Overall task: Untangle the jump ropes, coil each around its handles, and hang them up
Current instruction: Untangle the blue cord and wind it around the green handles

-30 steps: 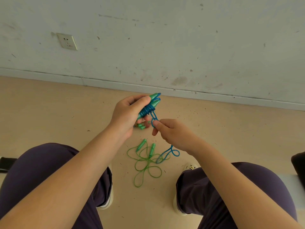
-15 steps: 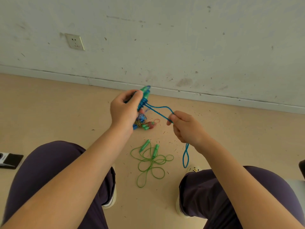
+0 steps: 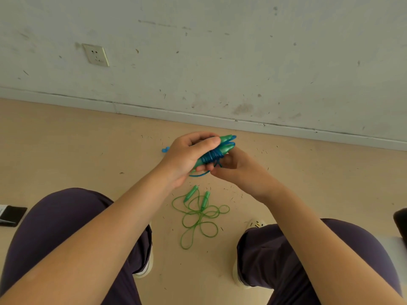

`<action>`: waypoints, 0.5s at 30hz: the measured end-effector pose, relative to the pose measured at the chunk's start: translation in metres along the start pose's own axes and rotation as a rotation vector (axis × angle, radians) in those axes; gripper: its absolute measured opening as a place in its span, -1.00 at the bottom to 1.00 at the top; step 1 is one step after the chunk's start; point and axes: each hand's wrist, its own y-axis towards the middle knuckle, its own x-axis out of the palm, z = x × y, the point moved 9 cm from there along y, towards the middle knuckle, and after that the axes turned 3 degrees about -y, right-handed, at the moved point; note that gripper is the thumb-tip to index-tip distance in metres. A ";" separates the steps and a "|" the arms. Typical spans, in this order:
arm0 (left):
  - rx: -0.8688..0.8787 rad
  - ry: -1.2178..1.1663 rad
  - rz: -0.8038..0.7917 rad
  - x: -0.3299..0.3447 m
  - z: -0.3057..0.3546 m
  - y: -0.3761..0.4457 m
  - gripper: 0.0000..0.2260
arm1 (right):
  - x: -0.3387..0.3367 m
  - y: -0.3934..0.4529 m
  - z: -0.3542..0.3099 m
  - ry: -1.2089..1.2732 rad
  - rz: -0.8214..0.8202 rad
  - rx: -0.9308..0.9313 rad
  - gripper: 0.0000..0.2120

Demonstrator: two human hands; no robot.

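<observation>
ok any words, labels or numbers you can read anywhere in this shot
None can be read.
Wall socket: only slot holes, no lettering visible.
Dark object with a pale edge at the left border: too small and cut off to tell.
Jump rope handles: no visible print.

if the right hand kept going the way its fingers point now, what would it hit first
The right hand points left, toward the pair of green handles wound with blue rope that the left hand grips. Its fingertips already look to touch that bundle, so it would meet this first, though depth is unclear.

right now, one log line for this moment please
left hand: grips handles | right hand: pinches blue rope | green rope: loose on floor
</observation>
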 end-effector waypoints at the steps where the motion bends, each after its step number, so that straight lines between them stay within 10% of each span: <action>1: 0.002 -0.019 0.012 -0.001 0.001 0.001 -0.90 | 0.001 0.000 0.001 0.026 0.000 0.004 -0.75; 8: 0.087 0.014 0.265 -0.032 0.010 0.002 -0.91 | 0.004 -0.003 0.009 -0.131 -0.004 0.167 -0.79; 15: 0.026 0.269 0.175 -0.019 -0.002 0.003 -0.86 | -0.010 -0.004 -0.016 -0.346 0.035 -0.015 -0.78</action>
